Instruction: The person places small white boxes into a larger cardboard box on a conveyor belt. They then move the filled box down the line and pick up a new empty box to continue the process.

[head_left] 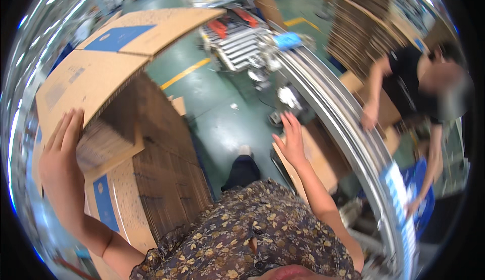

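Observation:
On the left stands a large brown cardboard box [83, 85] with a blue printed panel, its inside dark and partly visible below the upper panel. My left hand [61, 151] rests against this panel near its edge, fingers stretched out. The thumb is not clearly visible. Below it is more cardboard [169, 176] with another blue patch; whether it belongs to the same box I cannot tell. My right hand [293, 141] is raised with its fingers spread and nothing in it. A brown cardboard piece or box [316, 166] lies beneath it beside the conveyor.
A curved metal conveyor rail [336, 108] runs along my right. Across it another person [404, 85] in black leans over, both arms lowered. Tall stacks of flattened cardboard [358, 25] stand behind. Ahead is a roller table [240, 45] on a green floor [220, 121] with yellow lines.

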Demonstrator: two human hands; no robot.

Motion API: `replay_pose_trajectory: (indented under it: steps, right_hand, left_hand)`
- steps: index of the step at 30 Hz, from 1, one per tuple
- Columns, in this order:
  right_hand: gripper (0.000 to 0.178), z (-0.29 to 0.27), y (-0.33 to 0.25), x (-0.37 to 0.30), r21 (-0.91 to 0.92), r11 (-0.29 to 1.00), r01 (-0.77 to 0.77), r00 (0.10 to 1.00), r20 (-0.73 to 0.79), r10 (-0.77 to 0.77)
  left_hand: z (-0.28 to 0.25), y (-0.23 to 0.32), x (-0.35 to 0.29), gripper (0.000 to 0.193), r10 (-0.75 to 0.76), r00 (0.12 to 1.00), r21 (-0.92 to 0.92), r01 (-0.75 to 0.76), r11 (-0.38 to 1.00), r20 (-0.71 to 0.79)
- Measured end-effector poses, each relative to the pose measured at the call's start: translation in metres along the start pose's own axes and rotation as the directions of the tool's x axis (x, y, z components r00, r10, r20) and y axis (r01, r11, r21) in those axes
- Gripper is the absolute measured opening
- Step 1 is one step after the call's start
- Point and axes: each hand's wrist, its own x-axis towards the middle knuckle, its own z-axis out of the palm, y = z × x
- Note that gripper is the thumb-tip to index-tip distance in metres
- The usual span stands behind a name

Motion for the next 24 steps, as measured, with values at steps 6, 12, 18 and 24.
replay_pose_trajectory:
  steps: [6, 12, 18, 24]
  right_hand:
    - [0.084, -0.081, -0.014, -0.025, -0.194, 0.964, -0.180, 0.946, -0.304, 0.115]
    - [0.039, -0.156, 0.023, -0.177, -0.401, 0.785, -0.472, 0.856, -0.420, 0.301]
    - [0.020, -0.172, 0.021, -0.215, -0.630, 0.410, -0.660, 0.734, -0.423, 0.531]
    - [0.088, -0.141, 0.073, -0.210, 0.311, 0.115, -0.943, -0.290, -0.942, 0.169]
  left_hand:
    - [0.017, 0.102, 0.077, 0.045, 0.582, 0.813, -0.545, -0.493, 0.679, -0.009]
    - [0.151, 0.231, 0.163, 0.037, 0.912, 0.371, -0.914, -0.406, -0.009, -0.174]
    - [0.255, 0.470, 0.104, 0.049, 0.892, -0.078, -0.634, -0.676, -0.376, -0.445]
    - [0.209, 0.550, 0.108, 0.044, 0.796, -0.411, -0.542, -0.585, -0.604, -0.444]
